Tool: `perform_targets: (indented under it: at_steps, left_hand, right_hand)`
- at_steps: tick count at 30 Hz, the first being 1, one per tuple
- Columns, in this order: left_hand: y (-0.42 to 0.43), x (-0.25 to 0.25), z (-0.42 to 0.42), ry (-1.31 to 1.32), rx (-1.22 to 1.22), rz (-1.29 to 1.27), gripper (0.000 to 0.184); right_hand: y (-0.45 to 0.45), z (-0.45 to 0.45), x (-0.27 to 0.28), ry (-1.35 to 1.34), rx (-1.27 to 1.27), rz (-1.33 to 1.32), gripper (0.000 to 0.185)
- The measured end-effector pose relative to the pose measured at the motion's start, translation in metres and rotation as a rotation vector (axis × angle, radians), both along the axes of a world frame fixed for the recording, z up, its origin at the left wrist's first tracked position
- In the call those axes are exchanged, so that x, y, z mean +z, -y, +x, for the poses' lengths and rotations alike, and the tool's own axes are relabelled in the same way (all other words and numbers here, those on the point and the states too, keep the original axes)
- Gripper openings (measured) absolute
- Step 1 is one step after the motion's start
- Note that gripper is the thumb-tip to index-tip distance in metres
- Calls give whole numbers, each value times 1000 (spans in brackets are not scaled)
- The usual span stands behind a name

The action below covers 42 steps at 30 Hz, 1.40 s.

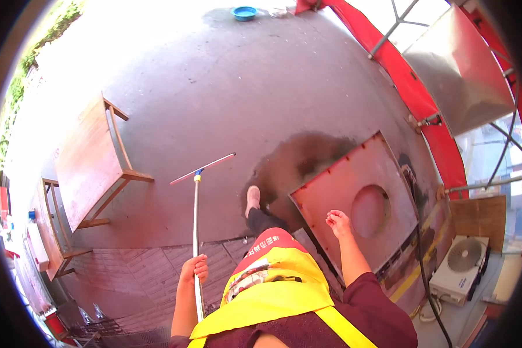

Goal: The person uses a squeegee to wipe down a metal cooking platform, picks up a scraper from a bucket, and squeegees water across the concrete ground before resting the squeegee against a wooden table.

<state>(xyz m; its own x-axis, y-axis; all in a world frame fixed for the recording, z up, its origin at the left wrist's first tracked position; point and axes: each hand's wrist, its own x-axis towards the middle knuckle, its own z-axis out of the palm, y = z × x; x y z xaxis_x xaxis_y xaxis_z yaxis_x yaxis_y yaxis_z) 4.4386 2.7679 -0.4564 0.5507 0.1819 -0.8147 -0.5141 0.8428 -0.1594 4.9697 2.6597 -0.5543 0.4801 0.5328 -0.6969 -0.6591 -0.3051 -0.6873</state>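
My left hand (195, 268) is closed around the silver pole of a long floor squeegee (196, 217). Its wide, thin blade (211, 165) lies on the grey floor ahead, joined to the pole by a blue and yellow fitting. My right hand (338, 222) is raised with loosely curled fingers, and I see nothing in it. Below and beside that hand is a reddish square table (325, 194) with a round opening. I wear a yellow and red apron (272, 284) over dark red sleeves. One pink shoe (253, 198) is stepped forward.
Wooden tables (87, 159) stand at the left. A dark wet patch (298, 153) marks the floor beside the square table. On the right are a red tarp (403, 87), a metal panel (464, 69), an air-conditioner unit (458, 278) and a black hose (424, 272). A blue basin (245, 13) sits far ahead.
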Motion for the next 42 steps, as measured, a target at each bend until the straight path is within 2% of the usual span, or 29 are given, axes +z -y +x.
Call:
perform_targets:
  at_steps: [5,8,9,10,12,16,20,23,29,33,36,38,42]
  left_hand:
    - [-113,-2,17,-69,23,100,13]
    - [-193,7,22,43,127,31,13]
    - [-222,17,19,35,111,28,14]
    - [-251,20,20,41,99,39,14]
    - [-302,26,34,52,104,45,15]
    - [-402,43,50,86,187,107,14]
    - [-526,25,70,98,206,61,15]
    - [-633,-3,79,90,101,38,16]
    - [-853,9,144,38,-105,66,17]
    - [-981,1,200,41,-190,89,14]
    - [-1070,-27,250,46,-211,104,13]
    - [-1115,-39,284,9,-202,117,13]
    - [-1189,-36,343,7,-148,77,14]
  right_hand:
    - [-146,17,-41,5,12,-96,13]
    - [-257,21,-42,30,16,-103,11]
    - [-303,21,-36,14,3,-48,13]
    - [-351,15,-12,15,45,-14,12]
    - [-444,17,3,11,175,36,11]
    - [-617,5,53,53,333,134,10]
    - [-750,10,74,14,351,238,8]
    - [-813,29,75,3,270,268,9]
    - [-817,101,31,9,-58,-114,9]
    - [-810,152,12,44,-275,-149,6]
    - [-838,199,-11,26,-396,-241,7]
    - [-872,232,-26,39,-434,-277,9]
    - [-1009,310,-34,14,-354,-327,8]
